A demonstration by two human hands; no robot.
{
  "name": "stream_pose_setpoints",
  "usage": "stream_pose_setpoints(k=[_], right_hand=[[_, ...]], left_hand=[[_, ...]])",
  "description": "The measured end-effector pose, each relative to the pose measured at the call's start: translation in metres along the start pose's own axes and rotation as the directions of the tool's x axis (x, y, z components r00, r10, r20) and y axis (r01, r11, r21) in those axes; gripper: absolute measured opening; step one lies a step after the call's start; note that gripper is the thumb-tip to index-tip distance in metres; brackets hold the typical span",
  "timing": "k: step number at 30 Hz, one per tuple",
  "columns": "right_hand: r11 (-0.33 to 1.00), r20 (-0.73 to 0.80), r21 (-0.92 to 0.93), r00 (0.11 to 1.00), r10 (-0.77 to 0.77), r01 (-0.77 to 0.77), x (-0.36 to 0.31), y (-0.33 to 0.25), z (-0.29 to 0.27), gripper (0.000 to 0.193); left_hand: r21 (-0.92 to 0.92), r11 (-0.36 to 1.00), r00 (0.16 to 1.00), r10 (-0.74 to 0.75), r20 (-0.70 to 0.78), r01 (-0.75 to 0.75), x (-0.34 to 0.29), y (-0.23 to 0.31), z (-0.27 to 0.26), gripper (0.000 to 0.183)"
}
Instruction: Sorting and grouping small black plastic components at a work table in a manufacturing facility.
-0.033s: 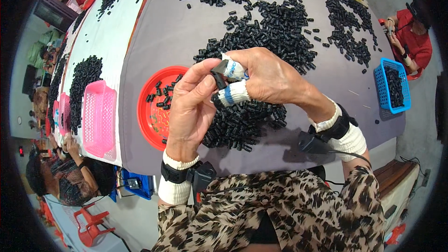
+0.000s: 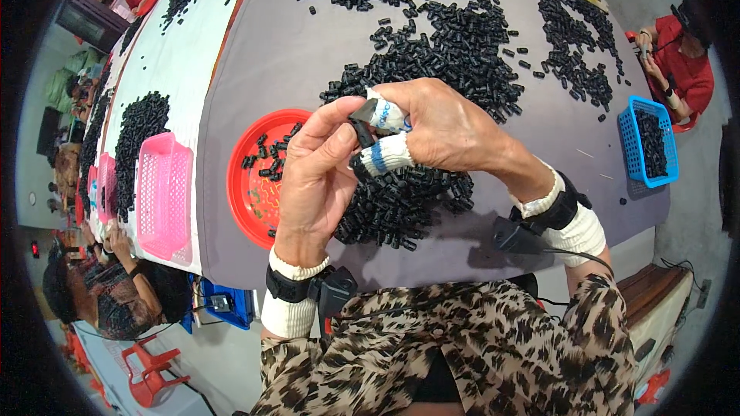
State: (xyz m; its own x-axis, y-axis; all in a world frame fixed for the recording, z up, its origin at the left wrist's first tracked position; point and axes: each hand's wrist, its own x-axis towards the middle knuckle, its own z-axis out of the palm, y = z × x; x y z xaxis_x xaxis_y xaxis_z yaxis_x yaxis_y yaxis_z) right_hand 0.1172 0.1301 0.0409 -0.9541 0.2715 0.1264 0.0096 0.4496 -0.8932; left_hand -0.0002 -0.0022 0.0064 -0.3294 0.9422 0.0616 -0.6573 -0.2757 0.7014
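My left hand (image 2: 308,181) is closed, pinching a small black tube-shaped part (image 2: 362,135) between thumb and fingers. My right hand (image 2: 455,127) is closed just beside it, with white coverings with blue marks on its thumb and forefinger. From its fingertips a flat grey blade-like piece (image 2: 361,112) reaches over the black part; its grip end is hidden. Both hands hover above a heap of similar black parts (image 2: 408,204). Left of my left hand, a round red tray (image 2: 240,177) holds several black parts and some coloured scraps.
Larger piles of black parts (image 2: 455,54) spread across the grey-covered table (image 2: 247,69). A pink basket (image 2: 164,192) stands at the left, a blue basket (image 2: 654,139) with black parts at the right. Co-workers sit on both sides, one in a red top (image 2: 688,77). Cables hang from my wrist straps.
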Motion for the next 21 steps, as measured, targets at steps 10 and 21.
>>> stream_pose_setpoints(k=[10, 21], right_hand=[[0.999, -0.025, -0.018, 0.999, -0.048, 0.048, 0.006, -0.003, 0.0, 0.031], [1.0, 0.036, -0.012, 0.999, 0.005, -0.005, 0.007, -0.003, 0.0, 0.026]], left_hand=[[-0.184, 0.983, 0.998, -0.008, 0.067, 0.02, 0.002, 0.0, -0.006, 0.03], [-0.083, 0.996, 0.999, 0.035, -0.005, -0.035, 0.0, 0.002, -0.001, 0.026]])
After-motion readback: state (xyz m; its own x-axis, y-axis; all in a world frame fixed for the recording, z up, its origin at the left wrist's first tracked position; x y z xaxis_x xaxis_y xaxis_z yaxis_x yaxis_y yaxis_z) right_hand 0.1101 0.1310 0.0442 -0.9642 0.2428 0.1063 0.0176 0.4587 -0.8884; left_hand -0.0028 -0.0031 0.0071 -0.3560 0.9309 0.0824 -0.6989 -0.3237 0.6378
